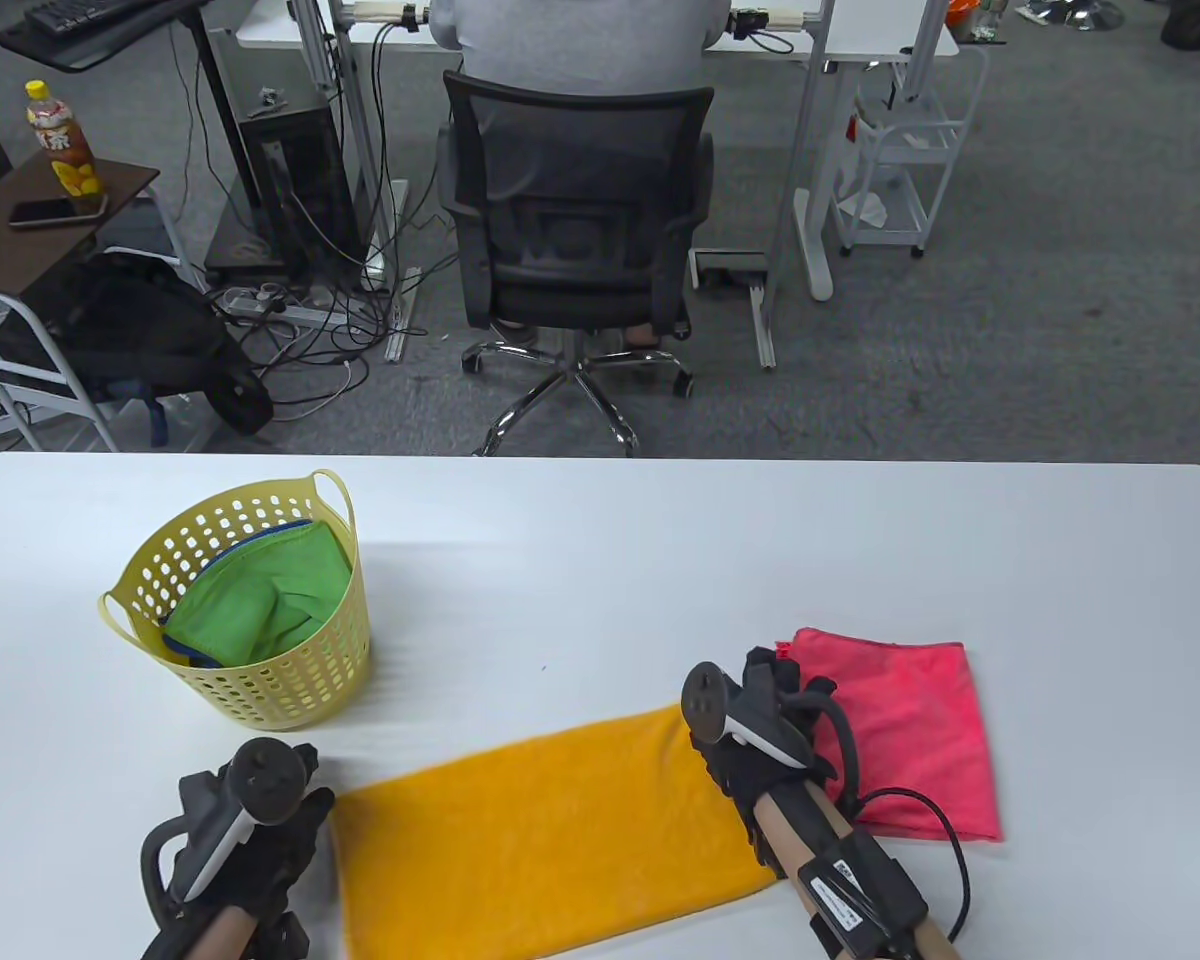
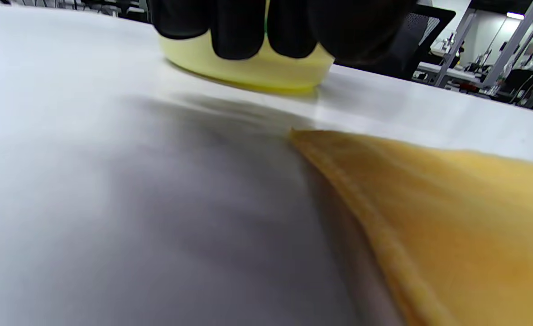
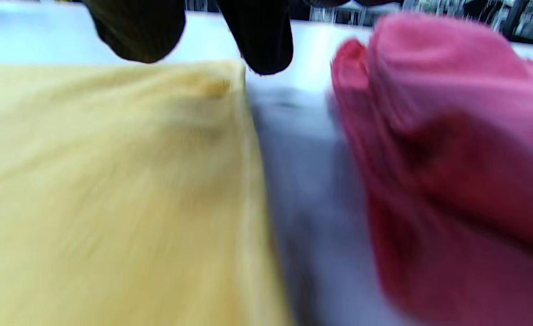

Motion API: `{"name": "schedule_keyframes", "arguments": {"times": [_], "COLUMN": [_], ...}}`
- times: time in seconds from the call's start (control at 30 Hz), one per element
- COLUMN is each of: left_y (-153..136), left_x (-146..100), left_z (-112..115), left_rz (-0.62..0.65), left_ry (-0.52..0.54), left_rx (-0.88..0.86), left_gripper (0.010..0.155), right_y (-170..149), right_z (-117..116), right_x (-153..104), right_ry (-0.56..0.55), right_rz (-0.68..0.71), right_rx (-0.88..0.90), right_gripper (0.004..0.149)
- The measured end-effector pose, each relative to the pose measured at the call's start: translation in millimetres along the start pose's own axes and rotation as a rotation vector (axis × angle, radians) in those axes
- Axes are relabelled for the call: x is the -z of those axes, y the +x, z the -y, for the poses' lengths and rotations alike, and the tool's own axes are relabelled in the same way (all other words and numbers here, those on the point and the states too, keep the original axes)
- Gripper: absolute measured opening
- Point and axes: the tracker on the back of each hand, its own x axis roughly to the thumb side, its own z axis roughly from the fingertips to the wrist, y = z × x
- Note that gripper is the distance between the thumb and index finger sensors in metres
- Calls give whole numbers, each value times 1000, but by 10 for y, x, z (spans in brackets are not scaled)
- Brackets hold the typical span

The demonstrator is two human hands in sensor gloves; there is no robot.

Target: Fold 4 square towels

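An orange towel (image 1: 540, 830) lies flat near the table's front edge, folded into a long strip. My left hand (image 1: 305, 815) sits just off its left end. In the left wrist view its fingers (image 2: 248, 27) hang above the table and hold nothing, and the orange towel's corner (image 2: 302, 138) lies flat. My right hand (image 1: 775, 680) is at the strip's right end, in the gap before a folded pink towel (image 1: 900, 730). Its fingertips (image 3: 261, 45) hover over the orange corner (image 3: 212, 86) without gripping. A green towel (image 1: 260, 600) sits in the yellow basket (image 1: 280, 690).
The basket (image 2: 248, 70) stands at the left of the white table (image 1: 600, 560), just beyond my left hand. Beyond the far edge, a person sits in a black office chair (image 1: 580, 200). A bottle (image 1: 60, 150) stands on a side table at far left.
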Motion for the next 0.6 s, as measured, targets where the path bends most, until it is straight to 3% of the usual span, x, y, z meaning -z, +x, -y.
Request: {"name": "schedule_keyframes", "arguments": {"times": [0.13,0.2,0.3,0.43,0.6], "left_y": [-22,-11,4,9,-29], "left_x": [14,-8,-38,-68,-98], "left_z": [-7,-5,5,-6,-55], "left_rz": [41,68,97,124,151], "left_ry": [-41,-41,-35,-30,-20], "left_rx": [-66,-74,-70,-83,-141], "left_gripper": [61,61,61,61,63], "right_y": [33,74,114,111,119], "right_z": [-168,-222,-275,-231,-63], "right_x": [-103,-115,-126,-201,-450], "right_ry": [116,34,40,-32,-139], "right_rz": [-6,24,45,46,127], "right_rx": [-44,-5,176,177,321], "right_gripper": [70,64,50,42,42]}}
